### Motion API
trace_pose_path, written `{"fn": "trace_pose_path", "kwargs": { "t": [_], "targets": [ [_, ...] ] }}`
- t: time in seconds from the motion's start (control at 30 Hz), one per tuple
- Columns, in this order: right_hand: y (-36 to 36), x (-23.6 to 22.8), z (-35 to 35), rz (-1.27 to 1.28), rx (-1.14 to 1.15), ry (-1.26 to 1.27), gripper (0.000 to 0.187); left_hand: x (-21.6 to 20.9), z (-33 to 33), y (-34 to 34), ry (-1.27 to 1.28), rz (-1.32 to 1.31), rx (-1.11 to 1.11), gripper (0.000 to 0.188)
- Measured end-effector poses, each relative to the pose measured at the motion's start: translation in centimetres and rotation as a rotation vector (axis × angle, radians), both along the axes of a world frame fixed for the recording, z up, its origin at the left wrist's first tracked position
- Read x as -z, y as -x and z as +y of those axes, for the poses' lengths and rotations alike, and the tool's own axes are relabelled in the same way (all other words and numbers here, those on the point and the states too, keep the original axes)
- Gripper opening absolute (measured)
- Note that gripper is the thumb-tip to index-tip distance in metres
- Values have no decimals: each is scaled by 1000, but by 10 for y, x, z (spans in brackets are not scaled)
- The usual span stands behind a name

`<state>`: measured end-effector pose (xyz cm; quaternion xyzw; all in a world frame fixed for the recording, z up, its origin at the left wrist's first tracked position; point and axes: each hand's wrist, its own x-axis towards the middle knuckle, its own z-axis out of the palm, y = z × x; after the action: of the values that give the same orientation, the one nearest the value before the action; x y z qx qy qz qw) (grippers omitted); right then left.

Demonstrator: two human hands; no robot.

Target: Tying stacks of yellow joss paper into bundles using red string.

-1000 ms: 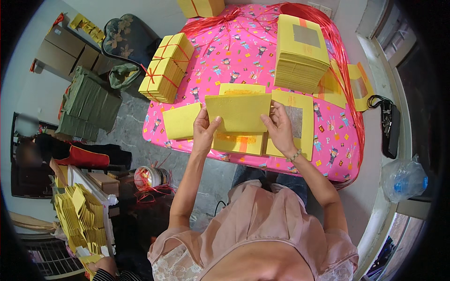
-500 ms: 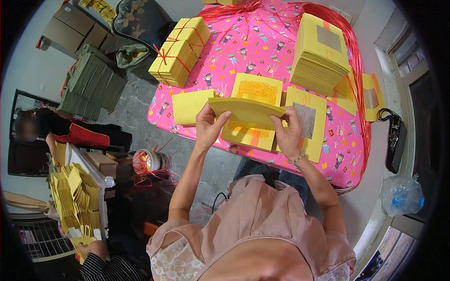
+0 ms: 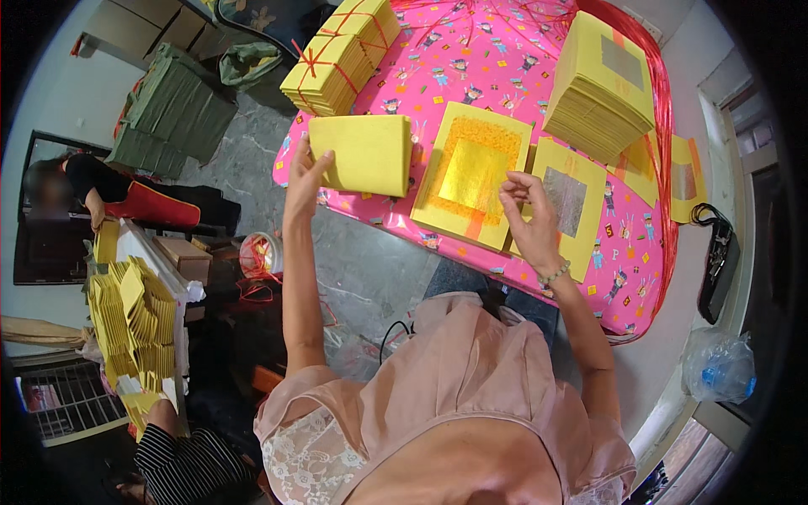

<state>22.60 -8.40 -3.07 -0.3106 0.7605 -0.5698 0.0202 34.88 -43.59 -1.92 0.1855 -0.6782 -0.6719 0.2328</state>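
Observation:
My left hand [image 3: 305, 181] grips the left edge of a folded stack of yellow paper [image 3: 366, 156], thumb on top, at the table's near left. Beside it lies a yellow paper sheet [image 3: 475, 172] with a shiny gold square framed in orange. Over that sheet's right edge is my right hand [image 3: 536, 223], fingers bent and apart, with nothing seen in it. Just right of it rests a yellow sheet with a silver square [image 3: 566, 200], partly covered by my right hand.
A tall yellow paper stack [image 3: 599, 93] stands at the back right, red-tied bundles [image 3: 341, 63] at the back left. Red strings [image 3: 665, 202] hang along the right edge of the pink table cover [image 3: 471, 71]. Two people [image 3: 160, 198] work at a side table with yellow paper piles [image 3: 135, 324].
The folded yellow paper has moved left, out of my right hand, and is now in my left hand alone. The gold-square sheet beneath is uncovered. The whole view has shifted slightly.

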Motion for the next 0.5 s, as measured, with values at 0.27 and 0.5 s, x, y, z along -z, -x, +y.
{"fn": "trace_pose_path", "kwargs": {
  "t": [0.27,0.5],
  "targets": [
    [3,9,10,19,-62,-97,28,63,-42,1,-20,-195,-85,49],
    [5,9,10,33,-94,-177,28,94,-46,11,76,-305,-76,48]
  ]
}}
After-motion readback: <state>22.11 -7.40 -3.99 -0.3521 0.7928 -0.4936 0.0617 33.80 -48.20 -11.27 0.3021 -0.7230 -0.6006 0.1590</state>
